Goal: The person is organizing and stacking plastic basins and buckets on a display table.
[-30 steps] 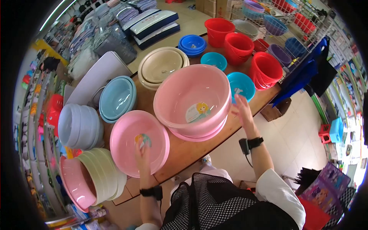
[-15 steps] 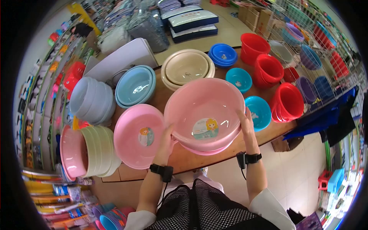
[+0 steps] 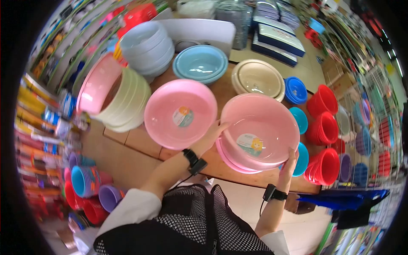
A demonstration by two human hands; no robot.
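Observation:
A large pink basin (image 3: 263, 123) with a cartoon label in its bottom sits tilted on top of other pink basins (image 3: 231, 160). My left hand (image 3: 211, 138) holds its left rim, with the thumb over the edge and the other fingers hidden beneath. On the lower right side, my right hand (image 3: 290, 160) grips the same basin. A wide pink basin (image 3: 168, 112), also labelled, lies just left of my left hand. Teal bowls (image 3: 302, 159) stand right beside my right hand, partly covered by the big basin.
Blue basins (image 3: 200, 63), beige basins (image 3: 255, 78) and small blue bowls (image 3: 296, 90) line the table's (image 3: 193, 160) back. Pale green tubs (image 3: 127, 100) and grey-blue basins (image 3: 147, 46) are stacked left. Red buckets (image 3: 322, 166) stand right, before a wire rack (image 3: 393, 157).
My view has turned left, so the table's contents appear farther right. Both hands stay on the large pink basin, which keeps nearly the same place over its stack.

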